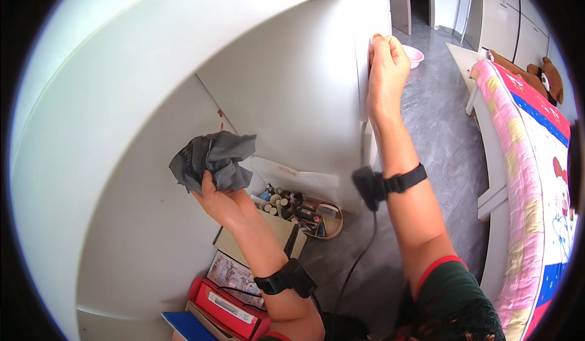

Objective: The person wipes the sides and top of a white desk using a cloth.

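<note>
My left hand [224, 204] holds a crumpled dark grey cloth [215, 160] close to a pale wall or panel [160, 213]. Up at the right, my right hand [388, 67] has its fingers curled at the edge of a white cabinet [297, 80]; whether they grip that edge cannot be made out. Both forearms wear black straps with small black devices, and a cable hangs from the right one.
Below stand an organizer [336, 231] with bottles and small items, a red box file [228, 311] and a blue folder [187, 325]. A bed with a colourful quilt [525, 158] is at right; a pink basin [413, 57] sits on the grey floor.
</note>
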A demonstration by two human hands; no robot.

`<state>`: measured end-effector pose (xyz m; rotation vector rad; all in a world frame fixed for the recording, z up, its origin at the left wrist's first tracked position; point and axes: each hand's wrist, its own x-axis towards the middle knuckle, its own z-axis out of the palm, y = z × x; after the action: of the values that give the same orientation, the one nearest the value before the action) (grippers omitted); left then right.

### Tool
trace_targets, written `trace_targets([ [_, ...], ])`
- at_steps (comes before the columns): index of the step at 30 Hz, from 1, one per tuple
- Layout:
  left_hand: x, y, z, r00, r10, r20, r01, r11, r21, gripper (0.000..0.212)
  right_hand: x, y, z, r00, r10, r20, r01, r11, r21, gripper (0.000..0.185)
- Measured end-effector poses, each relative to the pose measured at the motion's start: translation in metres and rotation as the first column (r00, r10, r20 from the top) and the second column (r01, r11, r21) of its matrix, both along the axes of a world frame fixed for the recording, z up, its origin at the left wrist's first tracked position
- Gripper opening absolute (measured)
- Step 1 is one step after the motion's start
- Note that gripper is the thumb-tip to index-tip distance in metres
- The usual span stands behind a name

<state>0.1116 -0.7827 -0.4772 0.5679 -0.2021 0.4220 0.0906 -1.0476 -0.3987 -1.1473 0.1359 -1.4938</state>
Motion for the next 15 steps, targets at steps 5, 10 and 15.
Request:
trace_targets([
  [5, -0.013, -0.045, 0.002, 0.988, 0.148, -0.036, -0.144, 0.983, 0.113, 0.050, -0.012, -0.012, -0.019, 0.940, 0.336, 0.053, -0.337, 0.942, -0.004, 0.030],
  [10, -0.016, -0.045, 0.002, 0.977, 0.192, 0.090, -0.206, 0.960, 0.187, 0.048, -0.011, -0.005, -0.026, 0.950, 0.304, 0.071, -0.304, 0.953, -0.011, 0.031],
  [15, -0.021, -0.067, 0.007, 0.951, 0.216, 0.220, -0.284, 0.892, 0.352, 0.052, -0.010, 0.000, -0.037, 0.933, 0.308, 0.188, -0.293, 0.951, -0.102, 0.026],
])
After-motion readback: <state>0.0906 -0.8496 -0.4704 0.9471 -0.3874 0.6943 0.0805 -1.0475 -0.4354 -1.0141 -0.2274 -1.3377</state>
